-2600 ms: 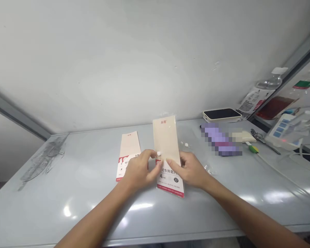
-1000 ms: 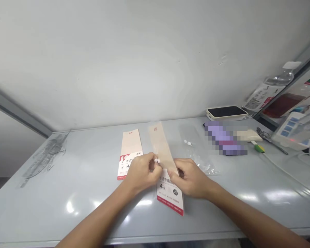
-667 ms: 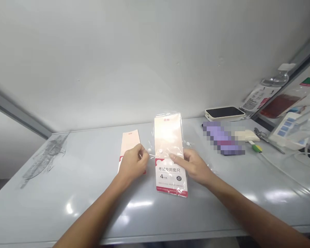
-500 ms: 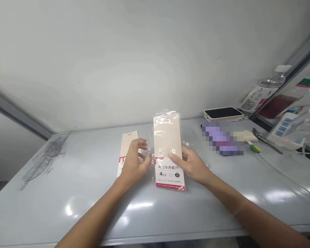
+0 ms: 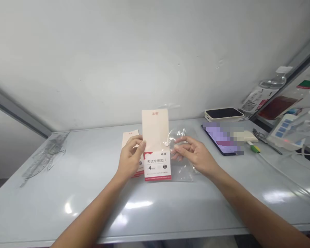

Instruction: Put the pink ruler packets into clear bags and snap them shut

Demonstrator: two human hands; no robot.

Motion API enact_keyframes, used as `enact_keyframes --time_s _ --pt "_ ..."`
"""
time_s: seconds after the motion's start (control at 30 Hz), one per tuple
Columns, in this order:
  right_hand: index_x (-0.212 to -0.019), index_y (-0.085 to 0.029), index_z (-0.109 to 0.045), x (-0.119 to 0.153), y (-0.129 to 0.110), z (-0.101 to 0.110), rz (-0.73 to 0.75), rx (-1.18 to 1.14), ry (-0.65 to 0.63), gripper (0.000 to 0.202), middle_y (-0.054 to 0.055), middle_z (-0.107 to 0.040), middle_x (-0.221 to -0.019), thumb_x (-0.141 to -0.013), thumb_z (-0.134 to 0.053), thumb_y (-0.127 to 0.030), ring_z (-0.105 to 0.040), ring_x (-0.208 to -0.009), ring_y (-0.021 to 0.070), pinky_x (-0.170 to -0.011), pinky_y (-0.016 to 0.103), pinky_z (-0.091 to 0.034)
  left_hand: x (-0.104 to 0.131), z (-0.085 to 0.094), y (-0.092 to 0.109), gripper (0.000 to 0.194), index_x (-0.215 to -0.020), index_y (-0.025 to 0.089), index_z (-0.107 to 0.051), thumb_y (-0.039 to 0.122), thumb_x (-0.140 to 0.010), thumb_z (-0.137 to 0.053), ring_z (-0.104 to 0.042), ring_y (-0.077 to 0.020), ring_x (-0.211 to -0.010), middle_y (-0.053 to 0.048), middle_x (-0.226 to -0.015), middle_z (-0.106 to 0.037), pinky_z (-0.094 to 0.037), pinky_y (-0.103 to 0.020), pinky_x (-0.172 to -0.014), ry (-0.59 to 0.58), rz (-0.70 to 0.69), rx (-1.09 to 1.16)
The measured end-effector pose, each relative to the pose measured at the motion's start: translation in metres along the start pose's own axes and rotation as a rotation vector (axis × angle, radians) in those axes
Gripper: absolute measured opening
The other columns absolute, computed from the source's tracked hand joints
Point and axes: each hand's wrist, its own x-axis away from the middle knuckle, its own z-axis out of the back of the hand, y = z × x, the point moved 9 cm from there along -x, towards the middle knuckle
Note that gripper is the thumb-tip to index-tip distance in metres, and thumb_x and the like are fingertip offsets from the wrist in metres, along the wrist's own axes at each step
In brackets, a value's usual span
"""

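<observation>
A cream card with a white and red lower part (image 5: 156, 131) stands upright in the middle, and my left hand (image 5: 131, 155) pinches its left edge. Beside the card, on its right, my right hand (image 5: 192, 153) has thumb and fingers closed on a clear plastic sleeve (image 5: 182, 174). A white round button shows on the plastic between card and hand. Behind my left hand, similar cards (image 5: 130, 134) lie on the grey table (image 5: 88, 193), partly covered by the hand.
On the right lie a phone with a purple screen (image 5: 217, 137), a phone in a pale case (image 5: 224, 113), a cable (image 5: 281, 175) and a white device (image 5: 286, 129). Bottles (image 5: 263, 93) lean at the back right. Dark smudges mark the table at left.
The card has come out to the left of the clear sleeve, which earlier lay over it. My left hand has closed on the card; my right hand has shifted onto the plastic.
</observation>
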Motion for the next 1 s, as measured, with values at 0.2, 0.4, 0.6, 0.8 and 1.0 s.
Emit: enact_keyframes --time_s 0.2,0.4,0.6,0.8,1.0 --pt "-0.104 -0.019 -0.050 -0.008 0.011 0.068 -0.155 0.340 0.245 0.038 0.005 -0.068 -0.077 -0.075 -0.054 -0.043 -0.059 -0.058 0.0155 -0.048 0.026 -0.041 -0.016 0.048 -0.041 0.027 -0.064 0.020 -0.047 0.040 -0.080 -0.039 -0.050 -0.0136 -0.054 0.000 -0.063 -0.056 -0.033 -0.024 -0.047 0.043 0.324 -0.536" --pt "-0.105 -0.014 -0.053 -0.007 0.037 0.110 -0.334 0.907 0.359 0.051 0.012 -0.063 -0.086 -0.069 -0.054 -0.050 -0.058 -0.081 0.0284 -0.062 0.036 -0.040 -0.018 0.069 -0.058 0.025 -0.059 0.020 -0.044 0.038 -0.075 -0.039 -0.051 -0.0187 -0.058 -0.005 -0.069 -0.058 -0.029 -0.027 -0.048 -0.025 0.411 -1.081" --pt "-0.083 -0.019 -0.060 -0.004 0.002 0.106 -0.133 0.999 0.469 0.039 0.005 -0.060 -0.077 -0.074 -0.046 -0.055 -0.055 -0.072 0.0203 -0.060 0.030 -0.039 -0.021 0.048 -0.028 0.039 -0.054 0.020 -0.033 0.047 -0.081 -0.032 -0.039 -0.0129 -0.049 0.000 -0.054 -0.046 -0.026 -0.025 -0.047 0.023 0.132 -0.895" --pt "-0.058 -0.020 -0.047 0.003 -0.019 0.035 0.179 0.748 0.217 0.036 -0.004 -0.037 -0.048 -0.082 -0.041 -0.047 -0.032 -0.045 0.0099 -0.046 0.024 -0.027 0.003 -0.015 -0.006 0.040 -0.050 0.018 -0.025 0.040 -0.084 -0.032 -0.028 -0.0102 -0.046 0.002 -0.048 -0.033 -0.022 -0.025 -0.047 -0.249 -0.109 -0.789" --pt "-0.060 -0.020 -0.051 0.020 -0.012 -0.038 0.384 0.806 -0.153 0.035 -0.003 -0.039 -0.048 -0.086 -0.037 -0.039 -0.032 -0.045 0.0100 -0.048 0.024 -0.028 0.031 -0.059 0.001 0.039 -0.050 0.017 -0.036 0.035 -0.085 -0.033 -0.032 -0.0097 -0.045 0.001 -0.049 -0.040 -0.022 -0.025 -0.048 -0.442 -0.315 -0.790"
